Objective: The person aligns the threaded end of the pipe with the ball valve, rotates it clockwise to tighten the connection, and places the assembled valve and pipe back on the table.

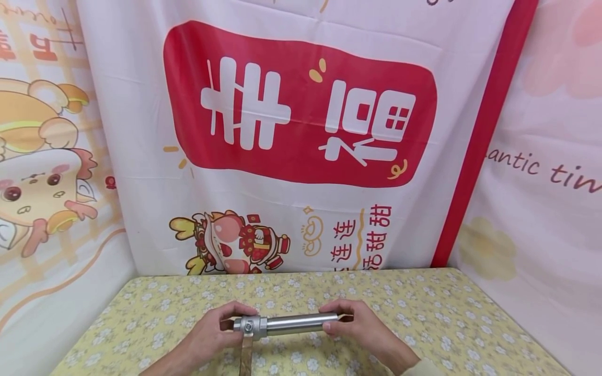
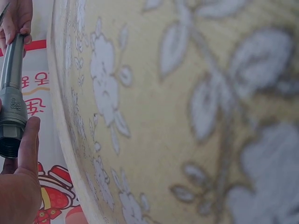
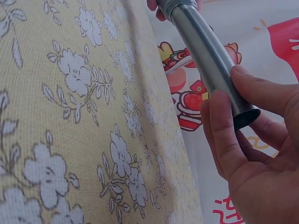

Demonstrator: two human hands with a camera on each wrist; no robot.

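A metal ball valve (image 1: pixel 250 326) with a long flat lever handle (image 1: pixel 246 355) is joined to a smooth steel pipe (image 1: pixel 301 323), and both lie nearly level over the table in the head view. My left hand (image 1: pixel 212 330) grips the valve body at its left end, thumb and fingers on opposite sides. With its fingertips and thumb, my right hand (image 1: pixel 356 325) pinches the pipe near its far right end. The right wrist view shows the open, hollow end of the pipe (image 3: pixel 205 51) between those fingers. In the left wrist view the valve's threaded opening (image 2: pixel 9 145) faces the camera.
A table (image 1: pixel 197 292) covered with a yellow floral cloth lies beneath both hands. Behind it hangs a white printed curtain (image 1: pixel 141 219) with a red panel. More printed fabric (image 1: pixel 517 219) hangs on the left and right sides.
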